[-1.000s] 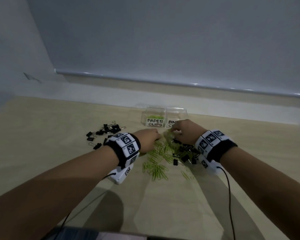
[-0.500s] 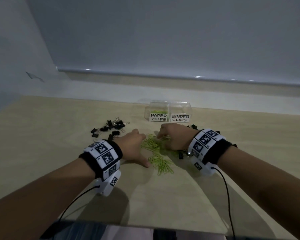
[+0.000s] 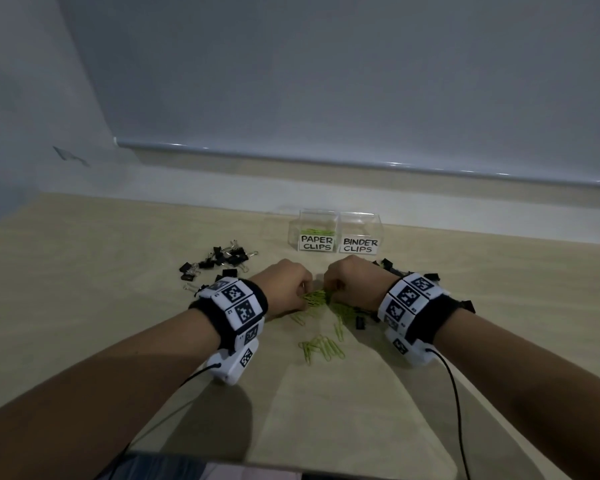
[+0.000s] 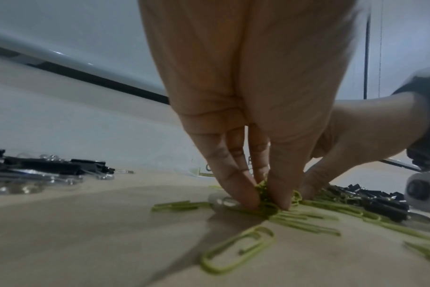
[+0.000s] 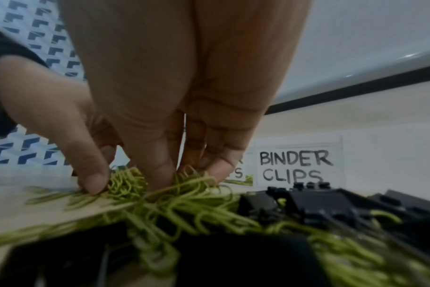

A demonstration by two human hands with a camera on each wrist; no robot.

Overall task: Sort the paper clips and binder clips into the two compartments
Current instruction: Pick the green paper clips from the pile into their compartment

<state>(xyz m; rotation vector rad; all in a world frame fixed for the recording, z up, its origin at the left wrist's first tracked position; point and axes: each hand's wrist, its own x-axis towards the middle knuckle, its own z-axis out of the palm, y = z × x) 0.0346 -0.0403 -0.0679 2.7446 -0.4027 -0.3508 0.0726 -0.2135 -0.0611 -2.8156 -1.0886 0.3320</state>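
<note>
Green paper clips (image 3: pixel 315 297) lie heaped on the table between my two hands. My left hand (image 3: pixel 286 289) pinches a bunch of them (image 4: pixel 264 196) between thumb and fingers against the tabletop. My right hand (image 3: pixel 352 282) has thumb and fingers curled down into the same tangle of green clips (image 5: pixel 184 186). A clear two-compartment box (image 3: pixel 336 233) stands just beyond, labelled PAPER CLIPS on the left and BINDER CLIPS (image 5: pixel 295 167) on the right; green clips lie in the left one. Black binder clips (image 3: pixel 222 259) sit in a pile to the left, and more of them (image 5: pixel 319 205) lie under my right wrist.
A loose group of green paper clips (image 3: pixel 321 348) lies nearer to me on the wooden table (image 3: pixel 101 306). A single clip (image 4: pixel 238 250) lies close under my left wrist. A wall runs right behind the box. Cables trail from both wrist cameras.
Both hands have drawn together over the green heap and now gather clips. The left hand, flat on the table before, has curled into a pinch.
</note>
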